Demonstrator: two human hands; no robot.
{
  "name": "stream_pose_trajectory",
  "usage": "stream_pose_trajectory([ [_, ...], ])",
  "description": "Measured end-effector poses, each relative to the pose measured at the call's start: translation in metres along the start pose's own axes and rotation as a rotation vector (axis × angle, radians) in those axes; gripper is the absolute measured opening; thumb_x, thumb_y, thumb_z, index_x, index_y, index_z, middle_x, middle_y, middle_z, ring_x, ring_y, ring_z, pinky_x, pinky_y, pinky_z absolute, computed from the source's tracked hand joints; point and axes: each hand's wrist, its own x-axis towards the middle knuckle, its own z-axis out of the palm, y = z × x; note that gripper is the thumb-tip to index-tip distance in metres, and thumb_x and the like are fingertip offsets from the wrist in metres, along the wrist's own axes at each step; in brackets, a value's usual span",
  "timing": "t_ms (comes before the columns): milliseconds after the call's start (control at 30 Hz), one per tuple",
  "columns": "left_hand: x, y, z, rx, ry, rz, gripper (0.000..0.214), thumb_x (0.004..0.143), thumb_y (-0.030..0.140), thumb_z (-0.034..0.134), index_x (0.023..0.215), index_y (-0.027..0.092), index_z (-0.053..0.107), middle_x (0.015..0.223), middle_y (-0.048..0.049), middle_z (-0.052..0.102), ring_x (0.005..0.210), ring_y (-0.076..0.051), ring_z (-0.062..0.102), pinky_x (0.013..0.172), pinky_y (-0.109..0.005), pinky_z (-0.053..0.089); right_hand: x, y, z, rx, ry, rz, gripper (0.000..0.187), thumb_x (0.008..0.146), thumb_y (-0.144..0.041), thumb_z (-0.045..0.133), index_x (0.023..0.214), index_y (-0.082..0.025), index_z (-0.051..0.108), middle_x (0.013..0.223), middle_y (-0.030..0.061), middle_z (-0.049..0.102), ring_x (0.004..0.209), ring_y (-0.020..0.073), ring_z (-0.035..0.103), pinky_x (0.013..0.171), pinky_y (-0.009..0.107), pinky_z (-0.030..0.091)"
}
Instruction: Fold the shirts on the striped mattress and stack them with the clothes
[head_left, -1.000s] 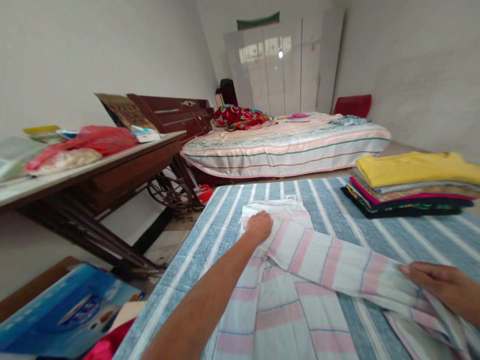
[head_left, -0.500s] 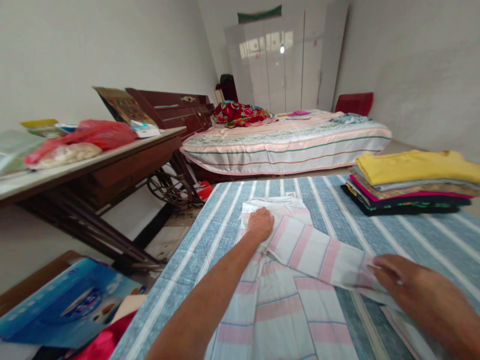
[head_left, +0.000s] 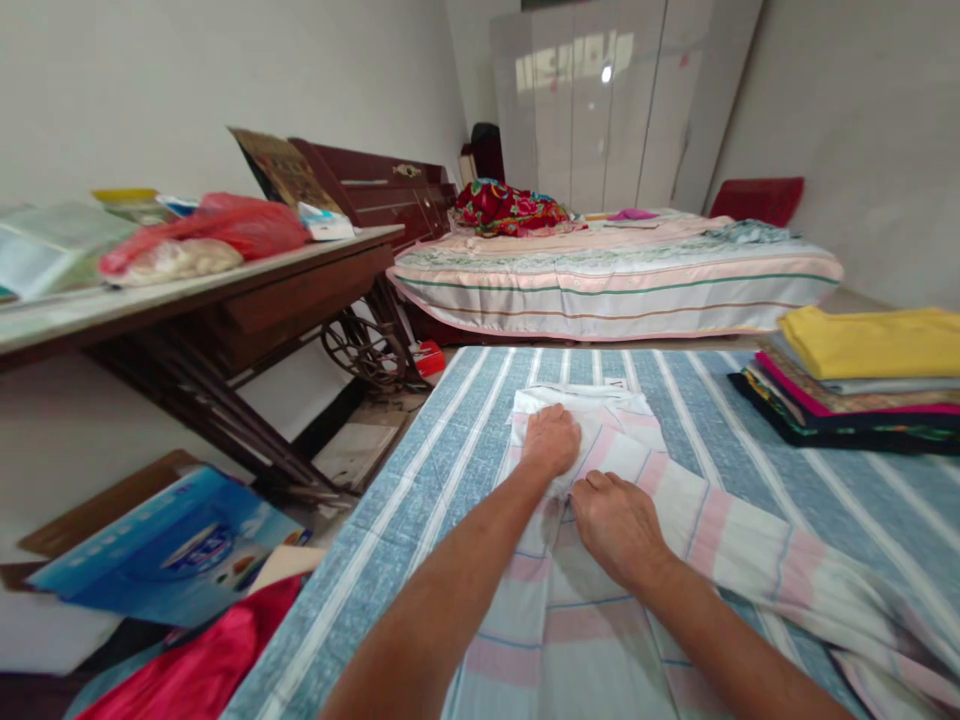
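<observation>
Now the right hand (head_left: 621, 525) has moved inward — seemingly pinching the garment (head_left: 709, 515).

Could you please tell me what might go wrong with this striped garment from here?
The pink-and-white striped cloth garment might crease, as the left hand rests on its upper part and the right hand grips it close by. Its long sleeve-like strip could twist, since the far end lies rumpled. The uneven stack of folded clothes, yellow on top, might slump if bumped.
</observation>
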Motion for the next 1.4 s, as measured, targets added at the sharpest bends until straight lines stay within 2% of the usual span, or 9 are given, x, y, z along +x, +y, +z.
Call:
stream_pose_trajectory([
  [133,0.0,0.0,0.002,-0.034,0.006,-0.003,0.036,0.091,0.032,0.033,0.109,0.012,0.056,0.119,-0.0113,0.055,0.11,-0.023,0.048,0.095,-0.038,0.035,-0.003,0.004,0.008,0.081,0.095,-0.003,0.022,0.087,-0.017,0.047,0.074,-0.019,0.063,0.074,0.0027,0.063,0.072,0.0159,0.059,0.064,0.026,0.035],
  [267,0.0,0.0,0.003,-0.051,0.006,-0.004,0.036,0.091,0.031,0.032,0.109,0.012,0.057,0.119,-0.0113,0.055,0.11,-0.023,0.048,0.094,-0.038,0.036,-0.002,0.005,0.013,0.123,0.1,-0.02,0.02,0.086,-0.018,0.049,0.072,-0.02,0.063,0.073,0.0002,0.063,0.071,0.0136,0.059,0.063,0.024,0.034],
  [500,0.0,0.001,0.0,-0.055,-0.002,-0.002,0.035,0.091,0.03,0.033,0.108,0.012,0.057,0.119,-0.0113,0.055,0.108,-0.024,0.048,0.092,-0.038,0.036,0.007,-0.002,0.003,0.074,0.071,-0.073,0.023,0.088,-0.017,0.045,0.073,-0.019,0.063,0.074,0.0028,0.063,0.071,0.0152,0.058,0.062,0.025,0.034],
  [667,-0.001,0.001,-0.002,-0.066,-0.017,-0.004,0.034,0.091,0.031,0.032,0.106,0.013,0.058,0.118,-0.0106,0.055,0.107,-0.024,0.048,0.092,-0.038,0.036,0.002,-0.006,0.013,0.045,0.011,-0.141,0.023,0.089,-0.015,0.044,0.076,-0.018,0.063,0.076,0.0038,0.062,0.071,0.0171,0.057,0.062,0.028,0.035],
  [867,0.0,0.001,-0.006,-0.079,-0.05,-0.011,0.037,0.091,0.031,0.03,0.109,0.012,0.058,0.12,-0.0115,0.054,0.109,-0.024,0.046,0.093,-0.038,0.035,-0.012,-0.01,0.021,0.02,0.117,-0.208,0.017,0.082,-0.007,0.051,0.087,-0.015,0.065,0.079,0.0059,0.059,0.073,0.02,0.052,0.065,0.032,0.036],
  [1033,0.009,0.013,-0.009,-0.073,-0.134,-0.102,0.032,0.086,0.025,0.039,0.106,0.011,0.06,0.112,-0.0139,0.057,0.106,-0.025,0.05,0.09,-0.038,0.037,-0.02,-0.019,0.02,-0.008,0.168,-0.224,0.016,0.078,-0.004,0.054,0.085,-0.013,0.065,0.079,0.0077,0.059,0.072,0.0225,0.049,0.062,0.035,0.036],
  [1133,0.009,0.026,-0.01,-0.054,-0.123,-0.193,0.033,0.086,0.019,0.037,0.108,0.009,0.059,0.114,-0.0157,0.055,0.108,-0.026,0.048,0.09,-0.04,0.037,-0.023,-0.023,0.022,0.022,0.175,-0.202,0.013,0.076,-0.005,0.057,0.08,-0.014,0.065,0.077,0.0075,0.058,0.072,0.0232,0.049,0.061,0.036,0.037],
  [1300,0.001,0.03,-0.009,-0.046,-0.044,-0.205,0.034,0.09,0.022,0.03,0.109,0.011,0.057,0.118,-0.0142,0.051,0.113,-0.024,0.044,0.094,-0.039,0.033,-0.032,-0.022,0.012,0.126,0.124,-0.202,0.015,0.076,-0.005,0.056,0.084,-0.016,0.064,0.081,0.0063,0.06,0.077,0.0213,0.052,0.069,0.035,0.04],
  [1400,0.001,0.026,-0.008,-0.046,-0.022,-0.198,0.034,0.091,0.023,0.03,0.107,0.012,0.057,0.115,-0.0132,0.053,0.111,-0.024,0.046,0.094,-0.04,0.034,-0.044,0.002,-0.002,0.189,0.12,-0.186,0.018,0.079,-0.008,0.053,0.091,-0.018,0.063,0.087,0.0049,0.062,0.083,0.019,0.055,0.077,0.032,0.042],
])
